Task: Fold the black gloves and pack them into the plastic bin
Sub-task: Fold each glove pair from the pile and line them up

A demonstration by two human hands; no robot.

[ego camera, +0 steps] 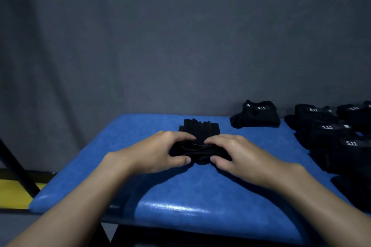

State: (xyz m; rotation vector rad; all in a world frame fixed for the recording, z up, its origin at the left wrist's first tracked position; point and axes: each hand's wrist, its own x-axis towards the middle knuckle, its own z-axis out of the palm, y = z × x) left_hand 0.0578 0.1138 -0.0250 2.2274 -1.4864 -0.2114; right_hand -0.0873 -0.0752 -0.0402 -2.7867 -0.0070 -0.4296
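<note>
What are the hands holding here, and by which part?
Both the left hand and right hand grip one black glove at its near cuff end; its finger end lies on the blue table.

One view is given, taken by a wide-angle camera worn on the head. The scene is looked at forward and downward from above the near edge of the blue desk (180, 190), which is seen close. The black glove (200, 130), held by the left grip (158, 150) and the right grip (241, 154), is placed a little below the centre of the frame. The upper half is filled by the grey wall (160, 36) behind the desk. The desk's right side is cut off by the frame edge.
</note>
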